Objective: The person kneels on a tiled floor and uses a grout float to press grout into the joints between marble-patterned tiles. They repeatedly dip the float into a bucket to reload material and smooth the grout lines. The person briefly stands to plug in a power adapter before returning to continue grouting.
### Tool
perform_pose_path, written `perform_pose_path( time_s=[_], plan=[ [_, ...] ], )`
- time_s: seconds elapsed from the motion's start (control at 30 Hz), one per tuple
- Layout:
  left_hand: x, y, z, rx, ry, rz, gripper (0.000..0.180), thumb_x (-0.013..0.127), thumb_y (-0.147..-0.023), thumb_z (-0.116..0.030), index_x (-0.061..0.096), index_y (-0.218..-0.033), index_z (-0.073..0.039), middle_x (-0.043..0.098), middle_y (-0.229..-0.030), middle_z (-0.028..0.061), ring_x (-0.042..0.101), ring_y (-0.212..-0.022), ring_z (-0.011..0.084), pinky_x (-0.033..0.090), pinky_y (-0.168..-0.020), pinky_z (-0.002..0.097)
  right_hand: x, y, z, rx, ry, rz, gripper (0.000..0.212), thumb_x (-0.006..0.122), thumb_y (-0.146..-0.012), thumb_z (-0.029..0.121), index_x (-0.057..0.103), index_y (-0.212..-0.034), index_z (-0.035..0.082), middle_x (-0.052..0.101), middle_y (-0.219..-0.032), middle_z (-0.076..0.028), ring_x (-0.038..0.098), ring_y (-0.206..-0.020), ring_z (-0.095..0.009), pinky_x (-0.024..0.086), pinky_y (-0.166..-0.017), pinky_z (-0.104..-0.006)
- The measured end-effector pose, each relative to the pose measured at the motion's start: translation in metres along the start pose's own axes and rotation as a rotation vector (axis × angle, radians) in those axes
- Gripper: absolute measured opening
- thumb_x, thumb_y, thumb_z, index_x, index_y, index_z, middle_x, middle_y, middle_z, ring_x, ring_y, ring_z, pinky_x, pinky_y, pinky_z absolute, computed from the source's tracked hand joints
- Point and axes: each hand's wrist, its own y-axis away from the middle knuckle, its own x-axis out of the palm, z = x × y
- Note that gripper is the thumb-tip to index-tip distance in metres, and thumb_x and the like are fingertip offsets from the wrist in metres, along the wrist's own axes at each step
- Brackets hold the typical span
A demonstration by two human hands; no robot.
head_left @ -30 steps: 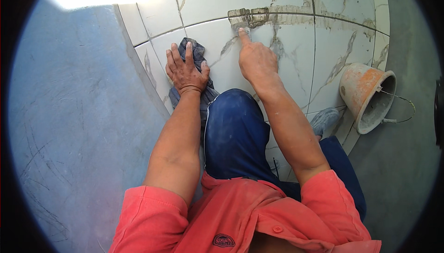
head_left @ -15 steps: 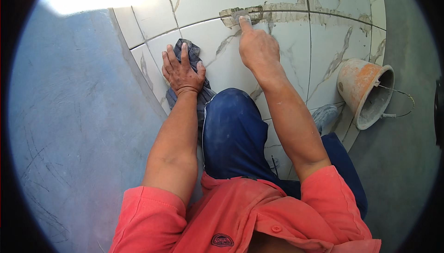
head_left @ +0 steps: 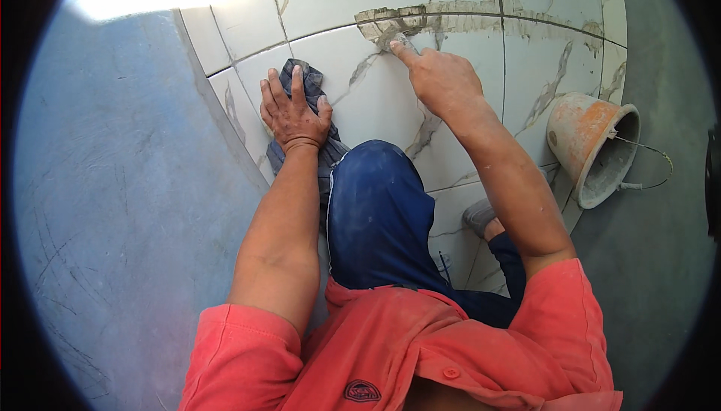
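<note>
Scraper (head_left: 399, 38), mostly hidden, is held in the curled right hand (head_left: 447, 83), index extended; left hand (head_left: 296, 118) lies spread on cloth (head_left: 312, 82).

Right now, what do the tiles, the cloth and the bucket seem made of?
Tiles: likely glazed ceramic or porcelain, smooth, with marble-like grey veins. Cloth: probably fabric, matte, softly creased. Bucket: perhaps plastic or rubber; dull, its residue stains leaving this open.

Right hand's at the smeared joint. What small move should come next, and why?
Probably draw the right hand upward, toward the dark joint: its index finger points at the grey smear just below that joint, on the white tile, so working it into the joint seems sensible. The left hand rests on the dark cloth, clear of the smear.
</note>
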Motion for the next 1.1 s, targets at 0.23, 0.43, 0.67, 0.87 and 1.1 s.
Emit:
perform_pose_path(
  time_s=[0.23, 0.43, 0.67, 0.87, 1.1],
  plan=[
    [0.002, 0.002, 0.003, -0.001, 0.019, -0.009, 0.081, 0.064, -0.080, -0.043, 0.036, -0.156, -0.029, 0.022, -0.166, 0.0148, 0.018, -0.154, 0.0383, 0.019, -0.121, 0.0550, -0.029, -0.023, -0.043, -0.197, 0.292, 0.122, 0.058, 0.044, -0.098, 0.005, 0.054, -0.149, 0.031, 0.069, -0.091, -0.010, 0.071, -0.086, -0.029, 0.058, -0.075, -0.0435],
    [-0.001, 0.001, -0.001, -0.004, 0.005, 0.014, 0.083, 0.064, -0.080, -0.043, 0.035, -0.156, -0.030, 0.021, -0.167, 0.0143, 0.018, -0.154, 0.0381, 0.019, -0.120, 0.0551, -0.084, -0.020, -0.086, -0.056, 0.448, 0.288, 0.054, 0.045, -0.097, 0.004, 0.061, -0.142, 0.029, 0.075, -0.097, -0.012, 0.072, -0.093, -0.030, 0.059, -0.079, -0.0437],
    [-0.001, 0.002, 0.005, -0.021, -0.001, 0.004, 0.083, 0.063, -0.080, -0.043, 0.035, -0.157, -0.030, 0.021, -0.167, 0.0137, 0.018, -0.154, 0.0374, 0.019, -0.121, 0.0540, -0.049, -0.006, -0.022, -0.126, -0.137, 0.007, 0.046, 0.048, -0.099, 0.014, 0.056, -0.144, 0.018, 0.072, -0.095, -0.024, 0.069, -0.089, -0.042, 0.054, -0.083, -0.0509],
    [0.000, 0.000, -0.001, -0.011, 0.024, 0.015, 0.080, 0.062, -0.081, -0.045, 0.036, -0.156, -0.030, 0.022, -0.166, 0.0139, 0.016, -0.154, 0.0366, 0.019, -0.121, 0.0535, -0.011, -0.018, 0.073, 0.055, -0.319, 0.015, 0.054, 0.048, -0.097, 0.013, 0.048, -0.151, 0.013, 0.073, -0.097, -0.025, 0.072, -0.091, -0.041, 0.057, -0.083, -0.0506],
    [-0.001, 0.000, -0.002, -0.008, 0.011, 0.006, 0.080, 0.062, -0.081, -0.045, 0.037, -0.155, -0.030, 0.022, -0.166, 0.0143, 0.016, -0.154, 0.0367, 0.019, -0.121, 0.0543, 0.009, -0.032, 0.084, 0.180, -0.231, 0.064, 0.061, 0.046, -0.098, 0.008, 0.037, -0.159, 0.011, 0.074, -0.101, -0.023, 0.075, -0.093, -0.038, 0.060, -0.083, -0.0478]
  ],
)
